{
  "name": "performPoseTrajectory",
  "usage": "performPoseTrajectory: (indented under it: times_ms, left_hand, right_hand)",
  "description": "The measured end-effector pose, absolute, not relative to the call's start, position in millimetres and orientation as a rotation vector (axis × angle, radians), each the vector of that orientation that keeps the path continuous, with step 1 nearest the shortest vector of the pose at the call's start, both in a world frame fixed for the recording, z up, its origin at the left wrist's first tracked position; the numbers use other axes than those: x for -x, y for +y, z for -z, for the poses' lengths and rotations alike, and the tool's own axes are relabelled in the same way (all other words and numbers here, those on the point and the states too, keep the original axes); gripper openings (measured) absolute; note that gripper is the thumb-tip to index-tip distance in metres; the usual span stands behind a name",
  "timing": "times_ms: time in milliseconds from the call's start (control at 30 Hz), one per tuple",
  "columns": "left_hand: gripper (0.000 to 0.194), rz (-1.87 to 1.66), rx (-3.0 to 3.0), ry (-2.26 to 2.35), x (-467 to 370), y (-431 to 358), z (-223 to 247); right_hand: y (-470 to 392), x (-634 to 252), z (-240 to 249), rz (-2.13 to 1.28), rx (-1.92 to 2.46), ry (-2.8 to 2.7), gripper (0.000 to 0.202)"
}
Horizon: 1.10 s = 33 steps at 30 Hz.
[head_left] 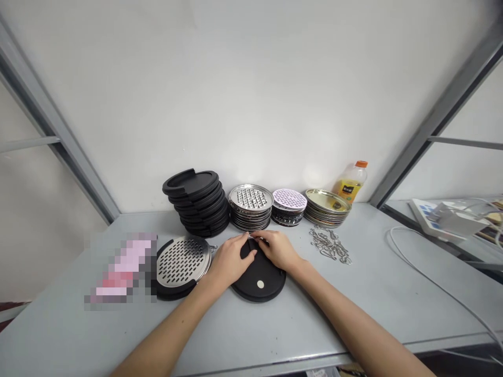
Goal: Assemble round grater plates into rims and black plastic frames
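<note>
In front of me a black round base point(257, 288) with a pale round dot lies on the table. My left hand point(234, 257) rests over its left side, fingers gripping the far edge and thumb on top. From the right, my right hand point(278, 250) bends its fingers in to the same edge, where they meet the left fingertips. A small shiny metal piece point(250, 237), apparently a hook, peeks out between the fingertips; most of it is hidden. Left of my hands sits a perforated metal grater disc point(183, 262) in a black holder, with a metal hook point(213, 247) at its edge.
Along the wall stand stacks of black holders point(196, 204), metal grater discs point(251, 201), a pale purple perforated disc point(290, 199) on others, and shiny metal lids point(328, 204). Behind is a juice bottle point(349, 186). Loose metal hooks point(330, 245) lie right; a white cable point(432, 283) crosses.
</note>
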<state>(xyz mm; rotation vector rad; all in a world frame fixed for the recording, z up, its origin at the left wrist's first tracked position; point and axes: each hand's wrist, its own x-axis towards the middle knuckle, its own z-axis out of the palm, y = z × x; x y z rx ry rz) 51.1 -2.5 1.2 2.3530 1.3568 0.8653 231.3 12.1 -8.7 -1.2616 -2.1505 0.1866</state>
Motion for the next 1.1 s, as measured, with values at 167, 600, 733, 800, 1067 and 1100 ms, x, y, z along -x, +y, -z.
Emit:
performPoseTrajectory:
  times_ms: [167, 600, 733, 800, 1067, 1100]
  left_hand:
    - [0.045, -0.876, -2.348, 1.343, -51.0, -4.8, -2.5]
    - [0.042, -0.830, -2.380, 1.321, -50.8, -1.8, -2.3]
    - [0.042, -0.758, -2.438, 1.357, -51.2, -2.2, -5.1]
    - [0.042, -0.742, -2.455, 1.363, -51.7, -2.5, -6.1]
    - [0.040, -0.708, -2.495, 1.383, -53.1, -2.5, -5.0]
    - [0.039, -0.703, -2.499, 1.380, -53.2, -2.1, -5.1]
  right_hand:
    - [11.3, -231.6, 9.2, -0.186, 1.241, -2.166, 0.038]
    - [10.7, -227.9, 0.7, -0.011, 1.238, -2.343, 0.032]
    - [11.1, -227.8, 1.5, -0.017, 1.257, -2.338, 0.035]
    - [11.9, -227.9, 3.4, -0.034, 1.247, -2.323, 0.036]
    - [13.3, -228.4, 7.2, -0.055, 1.229, -2.270, 0.035]
    - [13.3, -228.4, 7.1, -0.061, 1.223, -2.268, 0.035]
